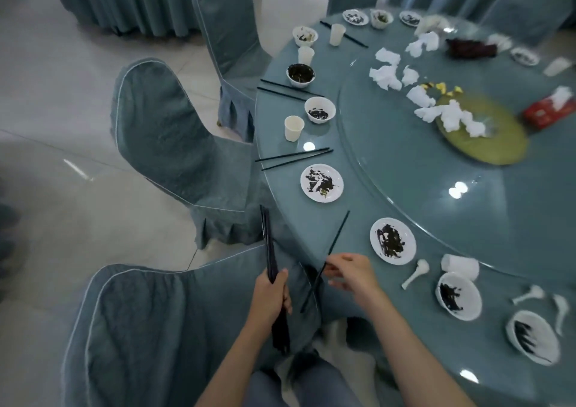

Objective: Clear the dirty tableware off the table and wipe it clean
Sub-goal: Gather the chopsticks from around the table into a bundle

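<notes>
On the blue tabletop [311, 219] dirty plates [321, 183] lie, and at its edge my left fingers [280, 282] grip a bundle of black chopsticks [268, 244] while my right fingers [334, 269] pinch a single chopstick [338, 233]

A round teal worktop [389, 213] with a glass top fills the right of the frame. The left hand [271, 297], at lower centre, grips a bundle of black chopsticks [268, 244] held upright. The right hand [352, 274] pinches a single chopstick [338, 235] that slants across the worktop's edge. Along the rim lie two white plates [322, 183] smeared dark, stained white bowls [458, 295] at lower right, white spoons [416, 272], an upright paper cup [294, 128] and paired chopsticks [293, 157]. Crumpled white napkins [388, 73] lie at upper right.
</notes>
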{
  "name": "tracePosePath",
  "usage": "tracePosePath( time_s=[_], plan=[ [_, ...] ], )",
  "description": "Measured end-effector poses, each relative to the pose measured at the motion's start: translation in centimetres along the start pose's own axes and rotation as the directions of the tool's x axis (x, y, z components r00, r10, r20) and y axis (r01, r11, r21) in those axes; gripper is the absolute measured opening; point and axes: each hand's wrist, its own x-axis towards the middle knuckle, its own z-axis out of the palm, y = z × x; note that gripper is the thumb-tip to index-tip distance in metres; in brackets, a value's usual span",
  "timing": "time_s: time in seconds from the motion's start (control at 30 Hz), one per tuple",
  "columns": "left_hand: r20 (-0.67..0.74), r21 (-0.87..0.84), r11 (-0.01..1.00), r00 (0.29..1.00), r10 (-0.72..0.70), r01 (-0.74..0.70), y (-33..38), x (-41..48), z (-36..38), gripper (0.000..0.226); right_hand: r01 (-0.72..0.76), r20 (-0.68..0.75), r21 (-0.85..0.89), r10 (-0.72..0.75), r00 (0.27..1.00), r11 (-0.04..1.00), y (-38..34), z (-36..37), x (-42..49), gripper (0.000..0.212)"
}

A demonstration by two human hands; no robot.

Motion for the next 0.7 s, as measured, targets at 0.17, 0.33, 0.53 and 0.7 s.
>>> tracePosePath(
  time_s=[0.17, 0.33, 0.53, 0.7],
  plan=[
    [0.084, 0.031, 0.998, 0.995, 0.046, -0.049, -0.8, -3.0, 0.7, 0.019, 0.100, 0.074, -0.094, -0.093, 0.993, 0.990, 1.6, 0.2, -6.1, 0.007],
    [0.169, 0.041, 0.998, 0.985, 0.048, -0.056, -2.3, -7.1, 1.1, 0.022, 0.240, 0.114, -0.141, -0.225, 0.968, 0.960, 4.5, -0.1, -10.6, 0.008],
    [0.152, 0.003, 1.000, 0.988, -0.011, 0.010, -6.2, -12.3, -1.5, 0.035, 0.290, 0.087, 0.020, -0.290, 0.953, 0.957, 10.1, 0.8, -15.5, 0.010],
    [0.147, -0.038, 0.999, 0.989, -0.009, 0.015, -8.1, -16.7, -5.2, 0.031, 0.322, 0.101, 0.048, -0.325, 0.940, 0.945, 13.8, 3.5, -19.2, 0.008]
  ],
)
